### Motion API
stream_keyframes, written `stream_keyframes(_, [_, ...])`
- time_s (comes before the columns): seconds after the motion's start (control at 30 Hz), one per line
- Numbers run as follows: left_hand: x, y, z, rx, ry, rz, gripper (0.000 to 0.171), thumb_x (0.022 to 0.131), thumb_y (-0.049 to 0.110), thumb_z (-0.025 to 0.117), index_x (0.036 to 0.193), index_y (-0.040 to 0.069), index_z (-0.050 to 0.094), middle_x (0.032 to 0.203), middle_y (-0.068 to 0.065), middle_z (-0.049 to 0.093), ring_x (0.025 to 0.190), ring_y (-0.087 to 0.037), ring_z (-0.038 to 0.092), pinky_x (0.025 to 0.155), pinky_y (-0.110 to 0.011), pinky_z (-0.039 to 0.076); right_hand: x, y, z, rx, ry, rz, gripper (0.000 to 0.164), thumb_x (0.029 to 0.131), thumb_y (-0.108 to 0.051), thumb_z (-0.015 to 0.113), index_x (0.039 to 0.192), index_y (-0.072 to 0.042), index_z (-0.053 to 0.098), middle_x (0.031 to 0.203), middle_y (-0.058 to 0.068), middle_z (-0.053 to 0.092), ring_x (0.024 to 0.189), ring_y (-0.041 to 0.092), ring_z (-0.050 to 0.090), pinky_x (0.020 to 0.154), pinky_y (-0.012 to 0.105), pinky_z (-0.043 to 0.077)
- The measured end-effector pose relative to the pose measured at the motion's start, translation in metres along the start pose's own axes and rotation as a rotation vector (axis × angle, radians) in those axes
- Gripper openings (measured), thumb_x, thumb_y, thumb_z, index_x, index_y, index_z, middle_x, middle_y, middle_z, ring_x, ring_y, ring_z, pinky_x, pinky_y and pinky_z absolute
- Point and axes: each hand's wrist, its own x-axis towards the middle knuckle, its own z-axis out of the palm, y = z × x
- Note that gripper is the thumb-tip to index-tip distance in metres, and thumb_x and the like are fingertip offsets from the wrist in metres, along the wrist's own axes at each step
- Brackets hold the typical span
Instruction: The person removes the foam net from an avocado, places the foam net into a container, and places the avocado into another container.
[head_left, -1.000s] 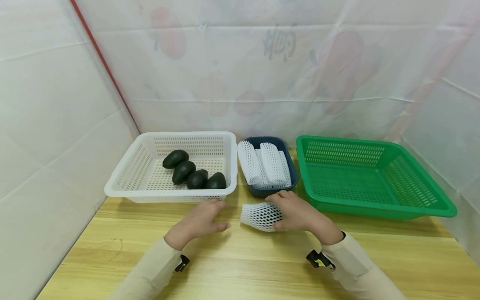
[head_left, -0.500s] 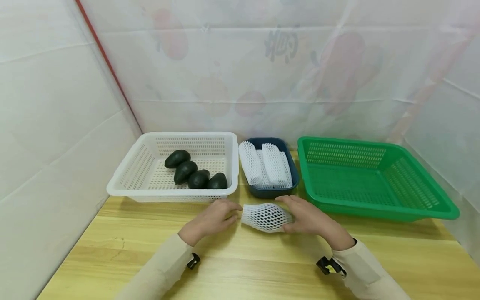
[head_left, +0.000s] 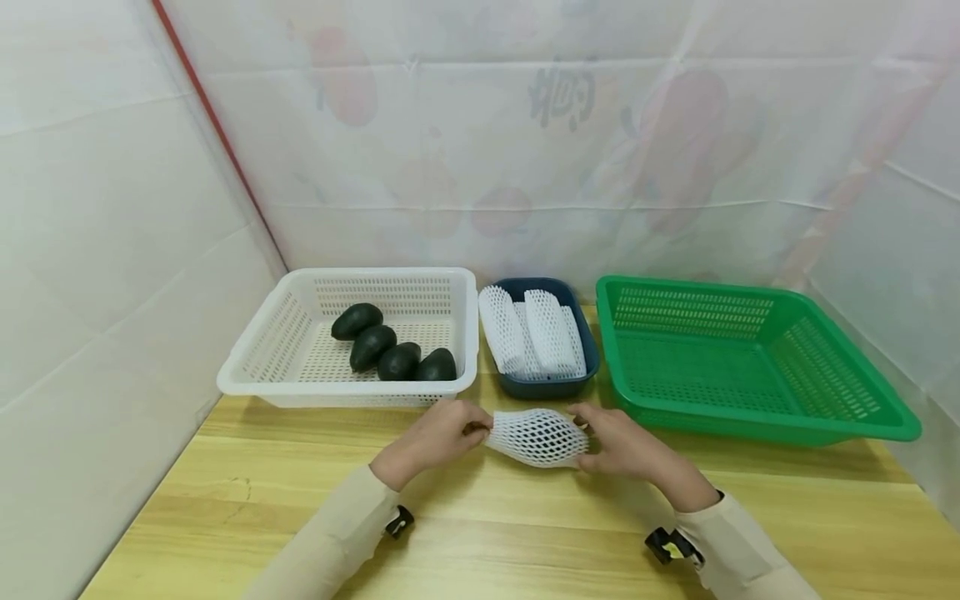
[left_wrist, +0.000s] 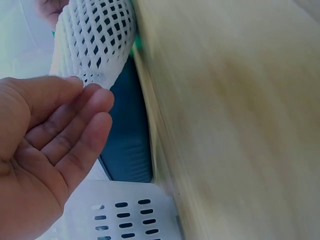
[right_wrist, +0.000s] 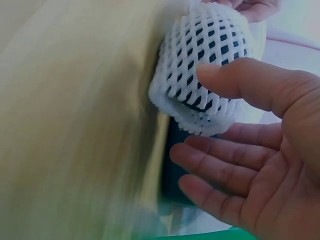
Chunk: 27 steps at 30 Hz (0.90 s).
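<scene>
A white foam net sleeve (head_left: 538, 437) lies on the table with a dark avocado showing through its mesh. At the sleeve's narrow left end, my left hand (head_left: 442, 433) pinches the edge between thumb and fingertips; the left wrist view shows this pinch on the foam net sleeve (left_wrist: 95, 45) up close. My right hand (head_left: 622, 446) is at the other end, fingers loosely spread. In the right wrist view its thumb (right_wrist: 235, 77) touches the net near the sleeve's open rim (right_wrist: 192, 122), while the other fingers stay extended beside it.
Several avocados (head_left: 372, 347) lie in a white basket (head_left: 348, 388) at the back left. A dark blue bin (head_left: 551, 389) holds more folded foam nets (head_left: 551, 333). The green basket (head_left: 750, 417) stands at the right, and a curtain (head_left: 480, 142) closes the back.
My left hand has moved right to the sleeve and now pinches its left end. The right hand has slid rightward along the sleeve, loosening and uncovering more of it.
</scene>
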Motion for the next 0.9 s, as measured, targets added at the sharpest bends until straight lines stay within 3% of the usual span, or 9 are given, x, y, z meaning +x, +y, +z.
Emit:
stream_keyframes(0.13, [0.002,0.003,0.002,-0.011,0.029,0.035,0.012,0.082,-0.005,0.064,0.084,0.004,0.071,0.081,0.000,0.068,0.069,-0.003,0.056,0.063,-0.015,0.046,-0.002,0.003,0.003,0.030,0.019,-0.022,0.054,0.071,-0.004,0.075,0.120,0.005,0.053,0.101,0.010,0.063,0.089,0.024,0.061,0.075,0.037,0.050])
stream_keyframes(0.3, [0.007,0.006,0.004,-0.005,0.036,0.067,0.022,0.078,-0.009,0.062,0.066,0.008,0.056,0.064,0.005,0.054,0.059,-0.004,0.045,0.054,-0.015,0.040,-0.001,0.002,0.004,0.027,0.038,-0.025,0.048,0.073,-0.003,0.073,0.117,0.004,0.056,0.097,0.009,0.064,0.087,0.022,0.061,0.073,0.035,0.051])
stream_keyframes(0.37, [0.009,0.007,0.005,0.003,0.034,0.071,0.028,0.076,-0.010,0.061,0.061,0.010,0.047,0.061,0.005,0.052,0.059,-0.005,0.049,0.055,-0.016,0.042,-0.001,0.001,0.003,0.022,0.044,-0.022,0.045,0.073,-0.003,0.072,0.116,0.003,0.057,0.095,0.008,0.065,0.086,0.022,0.061,0.072,0.034,0.051])
stream_keyframes(0.47, [0.011,0.006,0.008,-0.029,0.013,0.051,0.031,0.074,-0.010,0.061,0.060,0.010,0.042,0.067,0.001,0.060,0.069,-0.012,0.063,0.063,-0.019,0.049,0.000,0.001,0.003,0.029,0.053,-0.020,0.041,0.074,-0.002,0.072,0.113,0.002,0.059,0.093,0.005,0.066,0.085,0.019,0.061,0.071,0.033,0.051])
stream_keyframes(0.6, [0.013,0.005,0.011,-0.082,-0.033,0.013,0.026,0.073,-0.007,0.062,0.064,0.010,0.045,0.078,-0.005,0.065,0.082,-0.021,0.067,0.069,-0.025,0.051,0.001,0.002,0.003,0.029,0.077,-0.044,0.033,0.074,0.000,0.071,0.106,0.000,0.062,0.089,0.002,0.066,0.081,0.016,0.062,0.069,0.031,0.051])
stream_keyframes(0.9, [0.021,0.009,0.012,-0.044,-0.094,-0.028,0.015,0.070,-0.003,0.066,0.076,0.006,0.056,0.083,-0.006,0.066,0.081,-0.018,0.065,0.067,-0.020,0.048,0.002,0.001,0.003,-0.033,0.152,-0.097,0.019,0.073,0.002,0.072,0.090,-0.005,0.066,0.081,-0.001,0.067,0.073,0.012,0.063,0.062,0.028,0.051])
